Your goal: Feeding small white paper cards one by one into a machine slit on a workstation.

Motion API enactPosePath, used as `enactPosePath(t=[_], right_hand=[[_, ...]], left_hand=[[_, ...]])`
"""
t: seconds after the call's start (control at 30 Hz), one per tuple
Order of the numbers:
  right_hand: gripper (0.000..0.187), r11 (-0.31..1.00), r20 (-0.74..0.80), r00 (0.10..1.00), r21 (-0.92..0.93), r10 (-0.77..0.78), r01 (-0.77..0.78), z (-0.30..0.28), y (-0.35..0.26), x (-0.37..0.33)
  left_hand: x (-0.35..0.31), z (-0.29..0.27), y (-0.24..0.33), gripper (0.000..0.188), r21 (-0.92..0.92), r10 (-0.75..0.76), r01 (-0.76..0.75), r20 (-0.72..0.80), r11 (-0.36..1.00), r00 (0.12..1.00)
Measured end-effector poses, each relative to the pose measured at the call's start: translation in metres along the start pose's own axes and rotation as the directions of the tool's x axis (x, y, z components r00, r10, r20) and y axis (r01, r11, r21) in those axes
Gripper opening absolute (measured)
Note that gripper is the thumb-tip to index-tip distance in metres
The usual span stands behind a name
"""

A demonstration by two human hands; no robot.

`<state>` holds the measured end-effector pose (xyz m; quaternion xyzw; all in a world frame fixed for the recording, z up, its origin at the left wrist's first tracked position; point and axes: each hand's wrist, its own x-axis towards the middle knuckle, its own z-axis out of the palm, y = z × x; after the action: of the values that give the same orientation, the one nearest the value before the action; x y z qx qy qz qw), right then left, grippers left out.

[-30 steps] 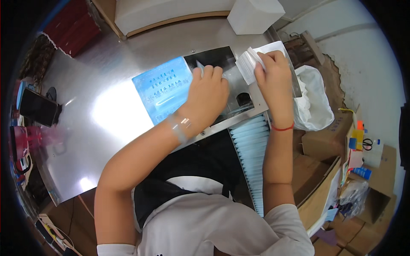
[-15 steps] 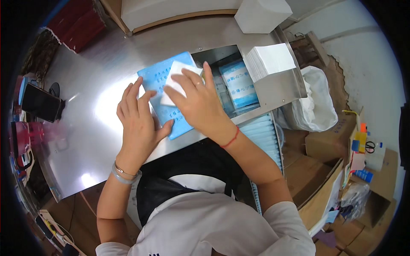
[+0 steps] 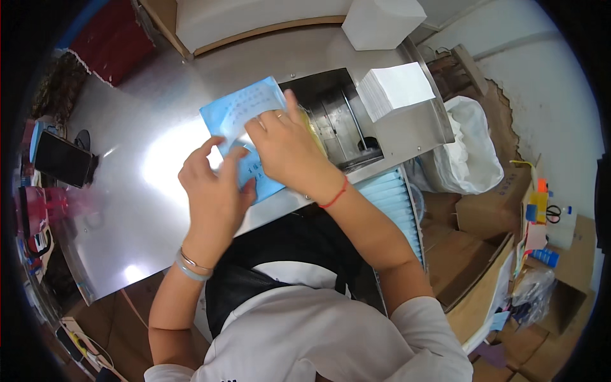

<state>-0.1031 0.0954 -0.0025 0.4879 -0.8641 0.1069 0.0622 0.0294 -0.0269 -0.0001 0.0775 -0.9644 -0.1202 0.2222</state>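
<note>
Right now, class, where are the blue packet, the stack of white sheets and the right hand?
Blue packet [image 3: 239, 108]: head view, upper part of its face.
Stack of white sheets [image 3: 403, 85]: head view, its top.
Right hand [image 3: 286, 149]: head view, its back.

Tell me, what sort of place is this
Probably a small packing workshop: there's a metal table with a blue packet and a stack of white sheets, plus cardboard boxes to the right.

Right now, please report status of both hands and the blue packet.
Left hand at blue packet, grip unclear. Right hand over it, grip also unclear. Packet lies on metal table; both hands partly cover it.
</note>
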Motion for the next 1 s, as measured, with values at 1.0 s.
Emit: enactPosePath(t=[1.0], right_hand=[[0.023,0.966,0.045,0.999,0.259,0.002,-0.014,-0.009,0.025,-0.011]], left_hand=[[0.027,-0.002,0.012,0.034,-0.366,-0.047,0.108,0.172,0.924,0.984]])
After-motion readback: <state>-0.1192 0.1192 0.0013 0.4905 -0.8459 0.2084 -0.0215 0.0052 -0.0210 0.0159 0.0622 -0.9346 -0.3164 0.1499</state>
